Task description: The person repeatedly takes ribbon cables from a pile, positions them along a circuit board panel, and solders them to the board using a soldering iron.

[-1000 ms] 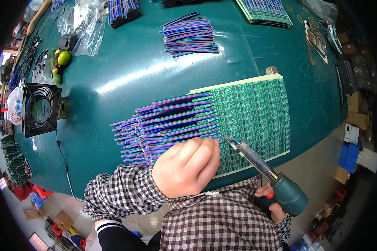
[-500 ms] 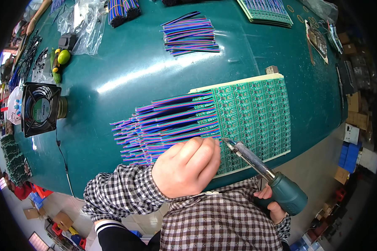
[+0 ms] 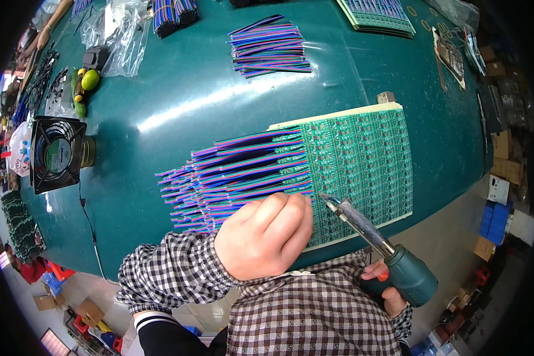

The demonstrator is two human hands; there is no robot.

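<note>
A green circuit board panel (image 3: 362,160) lies on the table in front of me, many small boards in rows. Striped blue, red and black ribbon wires (image 3: 237,172) fan out leftward from its left part. My left hand (image 3: 266,234) is closed in a pinch over the lower wires, at the end of a ribbon wire beside the bare rows; its fingertips partly hide that end. In my right hand (image 3: 388,291) is a soldering iron (image 3: 368,228) with a thick dark green handle. The iron's tip points up and left, just right of my left fingertips.
A loose pile of ribbon wires (image 3: 270,47) lies beyond the panel. At the left stands a black fan (image 3: 58,155), its cord running to the near edge. More wired panels (image 3: 378,15) are at the back right. A small metal block (image 3: 385,98) touches the panel's far edge.
The soldering iron has shifted slightly right, its tip drawing away from my left fingertips. My left hand has barely moved.
</note>
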